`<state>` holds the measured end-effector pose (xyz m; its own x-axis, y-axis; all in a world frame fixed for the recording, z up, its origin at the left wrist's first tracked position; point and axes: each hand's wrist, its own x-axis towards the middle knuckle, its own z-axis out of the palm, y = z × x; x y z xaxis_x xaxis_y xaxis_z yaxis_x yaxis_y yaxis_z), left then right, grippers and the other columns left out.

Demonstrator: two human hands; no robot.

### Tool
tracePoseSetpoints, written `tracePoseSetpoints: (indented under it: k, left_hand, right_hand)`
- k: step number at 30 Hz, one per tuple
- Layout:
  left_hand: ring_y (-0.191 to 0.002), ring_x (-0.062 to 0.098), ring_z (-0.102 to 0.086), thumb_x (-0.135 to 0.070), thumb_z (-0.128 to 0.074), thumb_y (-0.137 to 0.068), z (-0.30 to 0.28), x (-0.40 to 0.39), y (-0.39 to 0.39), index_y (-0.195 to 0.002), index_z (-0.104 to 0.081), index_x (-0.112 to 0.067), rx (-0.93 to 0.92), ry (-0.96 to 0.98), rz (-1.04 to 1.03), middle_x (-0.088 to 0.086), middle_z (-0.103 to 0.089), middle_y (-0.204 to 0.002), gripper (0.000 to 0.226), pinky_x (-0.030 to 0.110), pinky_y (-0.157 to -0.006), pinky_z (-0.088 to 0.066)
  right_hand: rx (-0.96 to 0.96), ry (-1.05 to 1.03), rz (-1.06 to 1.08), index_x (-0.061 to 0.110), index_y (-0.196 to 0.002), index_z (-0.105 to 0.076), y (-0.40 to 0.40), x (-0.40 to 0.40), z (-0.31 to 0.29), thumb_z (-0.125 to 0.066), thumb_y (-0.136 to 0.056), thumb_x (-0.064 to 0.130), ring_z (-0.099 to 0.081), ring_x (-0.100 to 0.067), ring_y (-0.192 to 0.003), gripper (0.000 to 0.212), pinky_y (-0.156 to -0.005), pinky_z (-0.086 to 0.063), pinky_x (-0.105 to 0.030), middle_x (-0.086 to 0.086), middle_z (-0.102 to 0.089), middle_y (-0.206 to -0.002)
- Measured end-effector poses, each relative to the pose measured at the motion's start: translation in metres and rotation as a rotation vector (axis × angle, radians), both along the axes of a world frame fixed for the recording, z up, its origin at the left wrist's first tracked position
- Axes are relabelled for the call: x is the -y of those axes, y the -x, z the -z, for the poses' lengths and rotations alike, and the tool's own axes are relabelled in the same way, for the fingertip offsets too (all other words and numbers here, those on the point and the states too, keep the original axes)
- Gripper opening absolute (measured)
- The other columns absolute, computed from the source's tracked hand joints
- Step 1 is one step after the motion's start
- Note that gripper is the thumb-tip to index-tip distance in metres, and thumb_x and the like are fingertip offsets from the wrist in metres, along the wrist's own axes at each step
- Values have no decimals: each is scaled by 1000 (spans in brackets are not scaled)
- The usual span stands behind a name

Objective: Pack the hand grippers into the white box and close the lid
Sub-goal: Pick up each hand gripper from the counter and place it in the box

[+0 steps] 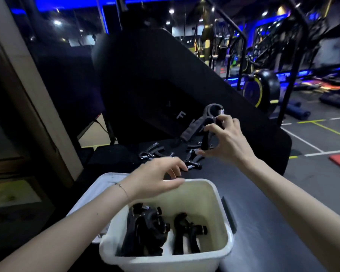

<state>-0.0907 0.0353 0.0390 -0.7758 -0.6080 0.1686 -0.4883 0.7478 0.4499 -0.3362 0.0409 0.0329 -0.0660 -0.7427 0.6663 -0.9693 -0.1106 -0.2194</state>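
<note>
The white box (pixel 214 195) stands open near me on the dark table, with several black hand grippers (pixel 145 228) standing inside it. My right hand (pixel 226 140) holds one black hand gripper (pixel 206 124) by a handle, raised above the table beyond the box. My left hand (pixel 155 177) hovers over the box's far rim with fingers spread and nothing in it. Its fingertips reach toward a loose hand gripper (pixel 192 163) lying on the table. Another loose gripper (pixel 151 151) lies further left.
The white lid (pixel 92 193) lies flat to the left of the box, partly under my left arm. A black padded bench (pixel 155 85) rises behind the table. Gym machines (pixel 261 87) and floor mats fill the right background.
</note>
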Motion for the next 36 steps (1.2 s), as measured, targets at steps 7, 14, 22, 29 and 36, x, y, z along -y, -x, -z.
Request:
tracePoseSetpoints:
  k: [7, 14, 22, 29, 36]
  left_hand:
    - [-95, 0, -61, -32, -63, -88, -15, 3, -13, -113, -53, -26, -400, 45, -219, -14, -57, -111, 28, 14, -71, -45]
    - [-92, 17, -65, -44, -58, -88, -9, -8, -20, -116, -54, -25, -542, -271, -227, -4, -64, -100, 33, 32, -77, -56]
    - [-60, 24, -53, -62, -50, -83, 6, -21, -32, -80, -57, -1, -606, -200, -146, 15, -53, -64, 62, 48, -64, -46]
    - [-63, 29, -59, -57, -50, -87, 26, -26, -37, -79, -60, -7, -668, -259, -161, 6, -58, -66, 51, 47, -65, -50]
    - [-62, 18, -49, -54, -50, -90, 69, -12, -21, -68, -47, -12, -451, -392, -189, -1, -48, -63, 47, 43, -63, -41]
  right_hand:
    - [-141, 44, -107, 21, -106, -66, -40, -44, -14, -80, -49, 57, -43, -36, -111, 69, -89, -47, -40, -18, -48, -127]
    - [-211, 83, -227, 23, -109, -62, -72, -73, -6, -71, -56, 64, -41, -34, -113, 67, -86, -48, -41, -15, -45, -129]
    - [-290, 70, -312, 19, -116, -57, -100, -98, 17, -74, -58, 60, -39, -33, -121, 73, -95, -43, -41, -10, -36, -136]
    - [-146, -21, -232, 12, -139, -31, -106, -114, 31, -69, -60, 64, -32, -22, -133, 102, -110, -29, -35, -7, -36, -143]
    - [-268, -409, -122, 18, -147, -14, -103, -112, 43, -71, -60, 61, -25, -21, -136, 112, -112, -19, -28, -4, -28, -148]
